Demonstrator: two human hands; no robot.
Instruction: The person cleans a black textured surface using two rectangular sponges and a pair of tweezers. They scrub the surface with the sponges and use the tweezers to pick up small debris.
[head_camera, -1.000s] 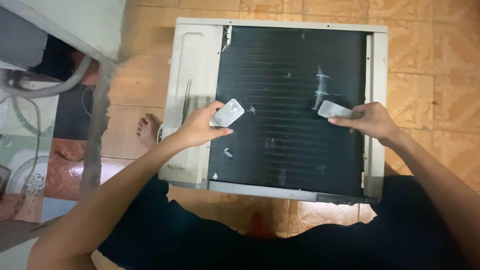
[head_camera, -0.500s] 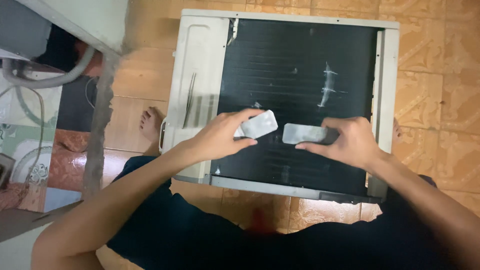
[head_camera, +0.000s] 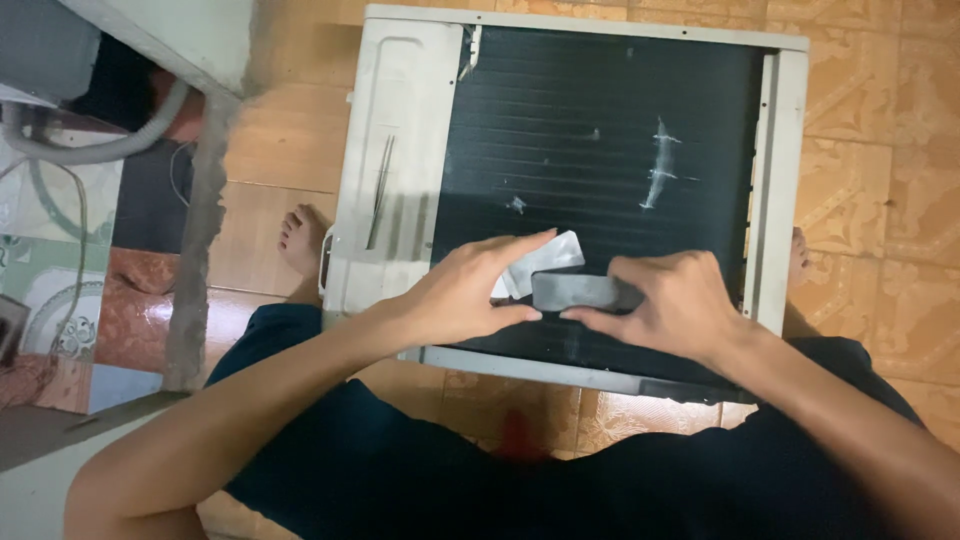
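Tiled floor (head_camera: 880, 160), two pads (head_camera: 560, 275) between hands' grip

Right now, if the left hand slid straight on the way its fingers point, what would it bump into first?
Probably the dark flat piece in the right hand. The left hand, holding a light grey piece, points right, and its fingertips nearly touch it, though depth is unclear.

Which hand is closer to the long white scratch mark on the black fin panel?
Right. The right hand lies just below the white scratch mark; the left hand is lower and farther left of it.
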